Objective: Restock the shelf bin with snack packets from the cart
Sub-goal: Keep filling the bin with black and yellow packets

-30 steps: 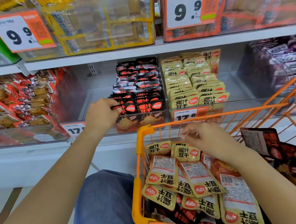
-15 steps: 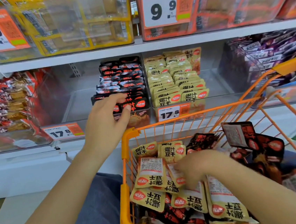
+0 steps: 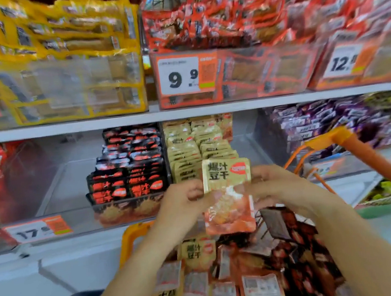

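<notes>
Snack packet point(image 3: 228, 192) stands upright above the cart point(image 3: 136, 233), before the shelf bin point(image 3: 189, 148); left hand point(image 3: 183, 204) and right hand point(image 3: 273, 188) fingers pinch its side edges.

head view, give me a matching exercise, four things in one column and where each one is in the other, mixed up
Things:
1. beige packet
2. black packets
3. purple packets
4. yellow packets

Places:
A. upper shelf, left bin
B. held between left hand and right hand
C. lower shelf, right of the beige rows
D. lower shelf, left of the beige rows

Pairs: 1-B, 2-D, 3-C, 4-A
</notes>
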The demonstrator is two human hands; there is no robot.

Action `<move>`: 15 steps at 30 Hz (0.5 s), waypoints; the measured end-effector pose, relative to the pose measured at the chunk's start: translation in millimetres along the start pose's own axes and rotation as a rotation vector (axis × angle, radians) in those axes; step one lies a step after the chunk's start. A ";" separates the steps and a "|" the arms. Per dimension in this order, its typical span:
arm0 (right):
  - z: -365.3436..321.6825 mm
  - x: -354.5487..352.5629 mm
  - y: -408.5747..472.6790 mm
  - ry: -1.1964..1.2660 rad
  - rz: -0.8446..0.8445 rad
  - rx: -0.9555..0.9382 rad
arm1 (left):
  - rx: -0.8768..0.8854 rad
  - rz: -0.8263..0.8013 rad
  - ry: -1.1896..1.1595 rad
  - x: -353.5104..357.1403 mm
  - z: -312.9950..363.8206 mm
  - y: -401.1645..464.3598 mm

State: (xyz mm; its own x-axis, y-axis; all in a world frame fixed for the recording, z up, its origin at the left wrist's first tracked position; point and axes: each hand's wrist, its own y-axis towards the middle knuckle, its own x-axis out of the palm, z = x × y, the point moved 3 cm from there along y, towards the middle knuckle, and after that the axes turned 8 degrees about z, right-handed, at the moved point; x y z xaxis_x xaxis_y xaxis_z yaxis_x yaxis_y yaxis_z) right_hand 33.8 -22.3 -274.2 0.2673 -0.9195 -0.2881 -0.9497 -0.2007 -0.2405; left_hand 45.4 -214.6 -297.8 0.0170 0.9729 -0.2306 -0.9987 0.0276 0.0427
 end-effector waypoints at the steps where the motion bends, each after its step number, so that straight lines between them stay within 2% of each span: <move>1: 2.2 -5.2 4.4 0.008 0.025 0.018 | 0.052 0.035 0.038 3.9 5.3 7.1; 2: 0.8 -12.3 10.4 0.051 0.108 0.038 | 0.130 0.081 0.168 5.9 10.5 14.0; 4: 5.2 -39.4 36.3 0.178 0.427 0.105 | 0.357 0.193 0.549 6.7 13.5 27.8; 6: 9.5 -64.8 60.4 0.246 0.680 0.164 | 0.480 0.252 0.752 4.1 9.1 42.1; 9: -2.5 -71.8 95.2 0.243 0.811 0.081 | 0.499 0.220 0.928 3.1 -11.1 62.5; 12: -12.9 -62.8 132.1 0.375 0.895 0.023 | 0.526 0.157 1.056 8.5 -31.0 72.4; 15: -10.0 -57.6 158.0 0.329 0.888 0.118 | 0.566 0.166 1.092 8.9 -37.8 74.3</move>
State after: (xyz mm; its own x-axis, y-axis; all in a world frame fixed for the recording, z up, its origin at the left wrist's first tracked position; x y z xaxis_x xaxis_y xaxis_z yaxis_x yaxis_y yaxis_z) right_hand -133.2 -4.4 -286.3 -0.6203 -0.7719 -0.1394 -0.7559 0.6357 -0.1566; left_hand -30.5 -212.6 -333.3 -0.4274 0.2810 -0.8593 -0.8194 0.2812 0.4996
